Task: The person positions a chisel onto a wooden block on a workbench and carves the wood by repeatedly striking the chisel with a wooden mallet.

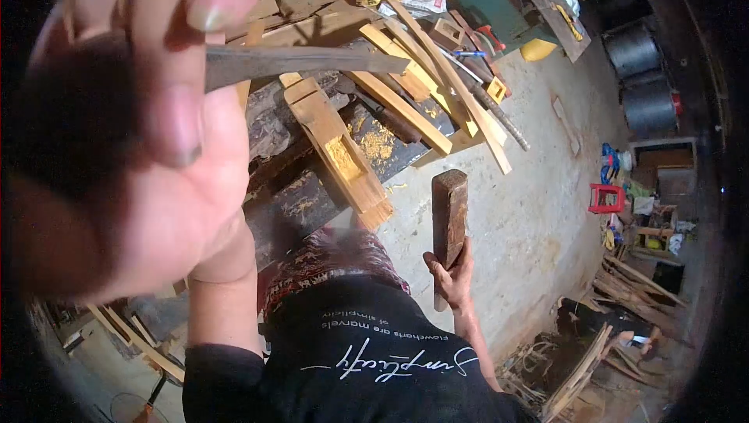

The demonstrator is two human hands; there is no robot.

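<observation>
Metal blade tool [304, 62] is gripped in the left hand [175, 197], raised near the head, apparently for close viewing. Right hand [454, 273] grips a wooden mallet [450, 216] below its upright block, presumably for balance. Between and beyond the hands, a slotted wooden block [321, 122] lies slot-up, exposing yellow shavings [342, 158]. Drums [633, 52] stand beyond the right hand; contents not determinable.

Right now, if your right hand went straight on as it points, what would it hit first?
Past the brown block it holds, the right hand would probably meet the light wooden strips, though depth is unclear and it might pass above them.
</observation>
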